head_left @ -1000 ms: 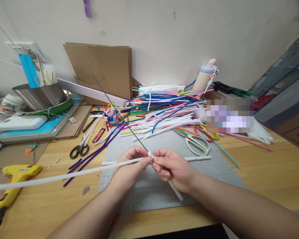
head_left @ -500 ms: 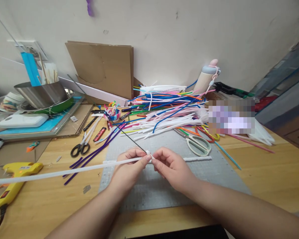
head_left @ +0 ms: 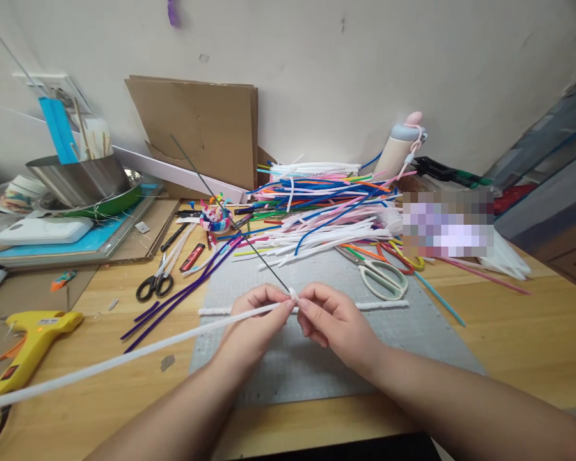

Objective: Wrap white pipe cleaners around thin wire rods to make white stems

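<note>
White fuzzy pipe cleaner [head_left: 148, 349] is pinched between the thumb and fingers of my left hand [head_left: 259, 320], its long end slanting down towards the lower left. It crosses the grip of a yellow plastic glue gun [head_left: 38, 339], hiding part of it; the gun's dark cord runs out of view. A thin, dark green, straight rod [head_left: 264, 259] rises from my fingertips, its upper end hard to pick out against the brown cardboard sheets [head_left: 196, 121]. My right hand [head_left: 340, 323] has its thumb and forefinger closed together on a small white fuzzy wound tip [head_left: 293, 294] at the rod's base. My fingers cover much of that spot, so I can't make out how the windings sit. Behind my hands, a second white fuzzy length [head_left: 384, 305] lies across the grey cutting mat [head_left: 307, 378], its middle hidden. Pixelated blocks [head_left: 448, 224] mask something at right.
</note>
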Motion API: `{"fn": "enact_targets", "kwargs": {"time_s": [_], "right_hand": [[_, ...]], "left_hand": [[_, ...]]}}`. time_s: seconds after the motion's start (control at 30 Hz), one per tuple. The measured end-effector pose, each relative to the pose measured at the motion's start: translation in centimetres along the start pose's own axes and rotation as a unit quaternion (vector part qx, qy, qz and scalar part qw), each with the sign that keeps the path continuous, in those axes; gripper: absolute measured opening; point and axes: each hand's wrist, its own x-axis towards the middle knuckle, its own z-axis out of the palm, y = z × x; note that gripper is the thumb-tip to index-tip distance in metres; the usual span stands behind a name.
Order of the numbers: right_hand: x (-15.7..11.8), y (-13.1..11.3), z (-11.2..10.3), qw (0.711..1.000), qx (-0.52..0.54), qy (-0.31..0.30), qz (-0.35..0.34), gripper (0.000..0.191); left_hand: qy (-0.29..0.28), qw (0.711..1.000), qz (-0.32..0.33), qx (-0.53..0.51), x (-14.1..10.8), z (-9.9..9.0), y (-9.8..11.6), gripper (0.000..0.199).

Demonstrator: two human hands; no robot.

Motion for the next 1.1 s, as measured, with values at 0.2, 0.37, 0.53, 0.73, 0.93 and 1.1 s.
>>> {"fn": "enact_targets", "kwargs": {"time_s": [0.2,0.37,0.53,0.73,0.93,1.1], "right_hand": [[0.4,-0.4,-0.2,0.999,0.015,-0.013,0.049,0.038],[0.7,-0.5,-0.3,0.985,0.123,-0.048,0.115,0.032],[0.8,-0.3,-0.2,0.986,0.125,-0.015,0.111,0.026],[1.4,-0.7,-1.5,0.993,0.055,-0.012,0.099,0.026],[2.3,-1.1,-2.8,0.957,0.163,-0.146,0.19,0.023],[2.2,-0.6,-2.6,0.941,0.228,-0.161,0.19,0.021]], "left_hand": [[-0.006,0.999,-0.018,0.029,-0.2,0.8,0.2,0.023],[-0.025,0.999,-0.014,0.022,-0.1,0.6,0.0,0.02],[-0.026,0.999,-0.028,0.039,-0.1,0.6,-0.1,0.02],[-0.008,0.995,-0.07,0.077,0.0,0.2,-0.5,0.025],[-0.087,0.991,-0.098,0.031,0.2,-0.3,-0.5,0.026],[-0.093,0.991,-0.099,-0.006,-0.3,-0.2,0.0,0.024]]}}
